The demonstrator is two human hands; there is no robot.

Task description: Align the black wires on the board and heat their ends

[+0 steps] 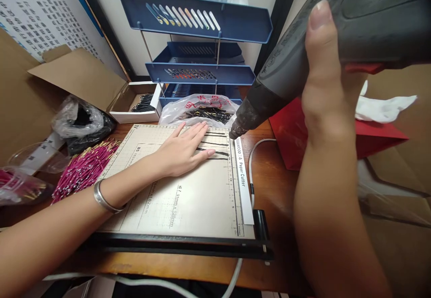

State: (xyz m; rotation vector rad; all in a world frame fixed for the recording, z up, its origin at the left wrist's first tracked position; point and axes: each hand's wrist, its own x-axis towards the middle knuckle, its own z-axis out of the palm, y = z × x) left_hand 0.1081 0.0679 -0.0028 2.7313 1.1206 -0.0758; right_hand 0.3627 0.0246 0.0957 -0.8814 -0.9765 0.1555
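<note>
My left hand (180, 154) lies flat on the cream board of a paper cutter (202, 203), fingers stretched out and thumb apart. Several thin black strips (217, 144) stick out from under its fingers toward the ruler edge at the right; their left ends are hidden. High on the right, my right hand (323, 73) is wrapped around a dark grey heat gun (289, 60), thumb along its side. The gun tilts down to the left. Its nozzle (237, 127) hangs close to the strips' right ends at the board's upper right corner.
Behind the board sits a plastic bag (202, 109) of black pieces, below a blue tiered rack (202, 73). A bundle of magenta wires (85, 167) and an open carton (134, 113) are at left. A red box (289, 127) and a white cable (251, 163) lie right.
</note>
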